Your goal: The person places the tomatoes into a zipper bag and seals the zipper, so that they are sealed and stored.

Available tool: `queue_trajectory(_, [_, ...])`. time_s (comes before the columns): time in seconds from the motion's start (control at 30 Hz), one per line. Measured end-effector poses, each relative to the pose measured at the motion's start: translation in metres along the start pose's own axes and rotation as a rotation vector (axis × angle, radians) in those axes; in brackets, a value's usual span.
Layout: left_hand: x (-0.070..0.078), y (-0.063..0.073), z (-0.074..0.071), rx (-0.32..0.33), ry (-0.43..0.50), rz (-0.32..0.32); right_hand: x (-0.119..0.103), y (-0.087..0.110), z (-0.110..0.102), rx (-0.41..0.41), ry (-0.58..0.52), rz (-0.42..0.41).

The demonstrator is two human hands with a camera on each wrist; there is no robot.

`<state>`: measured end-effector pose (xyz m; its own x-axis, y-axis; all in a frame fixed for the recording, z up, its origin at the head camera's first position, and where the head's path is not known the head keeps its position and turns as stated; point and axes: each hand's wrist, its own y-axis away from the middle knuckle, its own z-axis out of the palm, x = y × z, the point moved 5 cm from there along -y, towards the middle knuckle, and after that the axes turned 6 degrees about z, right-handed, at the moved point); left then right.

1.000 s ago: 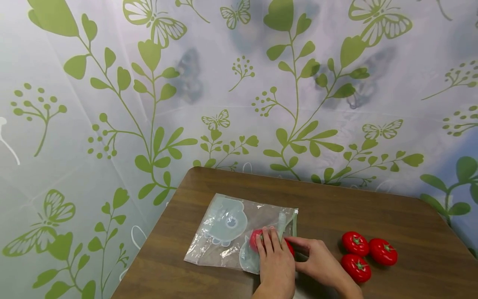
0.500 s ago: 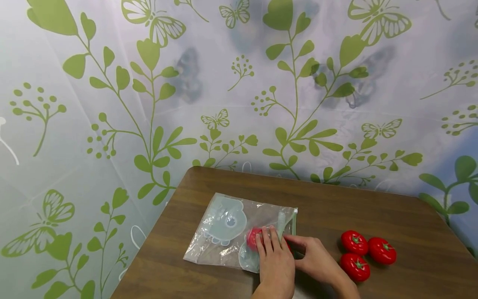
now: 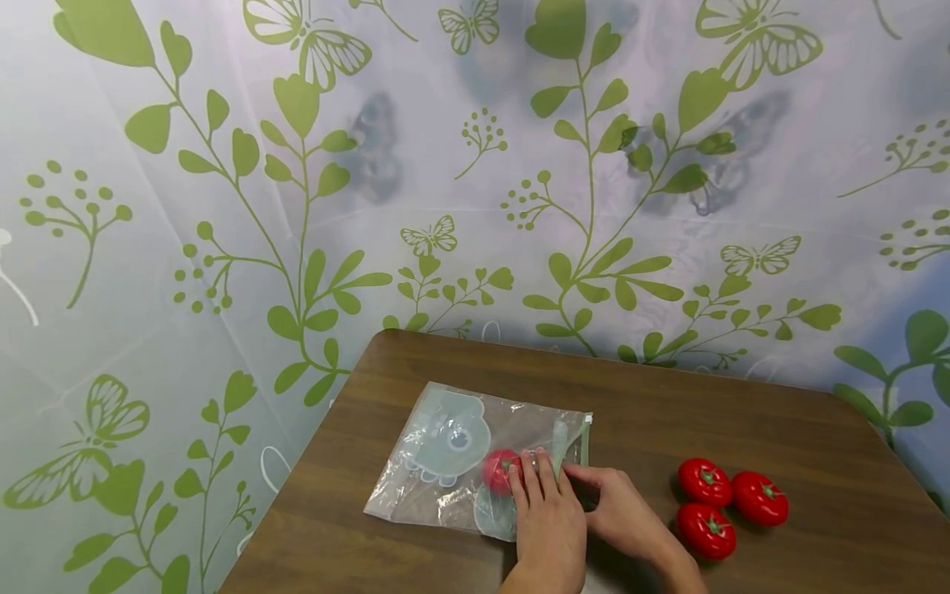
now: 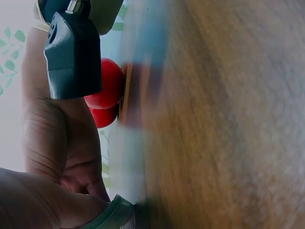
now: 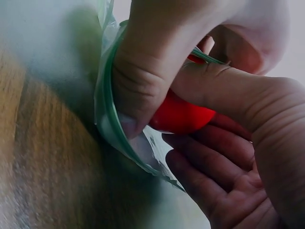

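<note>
A clear zip bag [image 3: 445, 520] with pale blue-green prints lies on the table. My left hand [image 3: 551, 528] lies over its right part; in the right wrist view the left thumb [image 5: 143, 90] reaches inside the green zip edge [image 5: 112, 109], gripping the mouth. One shiny red tomato [image 3: 501, 472] shows through the film beside the left fingers. My right hand [image 3: 627, 511] is at the mouth. There, in the right wrist view, it holds a red tomato [image 5: 183, 114] between thumb and fingers; I cannot tell whether this is the same one.
Three red tomatoes sit in a group to the right: one at the back [image 3: 704, 483], one on the right [image 3: 760, 498], one in front [image 3: 707, 532]. The brown wooden table [image 3: 668, 404] ends at a leaf-patterned curtain [image 3: 475, 165].
The tomato under the film has slid left, farther into the bag. The right hand has shifted slightly left, and the red between the hands is now out of sight in the head view.
</note>
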<state>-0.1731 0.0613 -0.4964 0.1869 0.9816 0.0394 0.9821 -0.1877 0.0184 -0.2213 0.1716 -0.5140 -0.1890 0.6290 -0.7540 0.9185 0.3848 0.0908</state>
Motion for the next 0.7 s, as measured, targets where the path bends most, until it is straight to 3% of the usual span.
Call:
queue_trajectory(0.2, [0.000, 0.001, -0.001, 0.016, 0.007, -0.002, -0.001, -0.004, 0.004, 0.043, 0.006, -0.026])
queue_trajectory(0.37, [-0.003, 0.003, -0.003, 0.070, -0.008, -0.002, -0.001, -0.008, 0.009, 0.092, 0.028, -0.044])
queue_trajectory(0.7, [-0.002, 0.004, -0.003, 0.083, 0.003, -0.004, -0.001, -0.001, 0.005, 0.077, 0.020, -0.087])
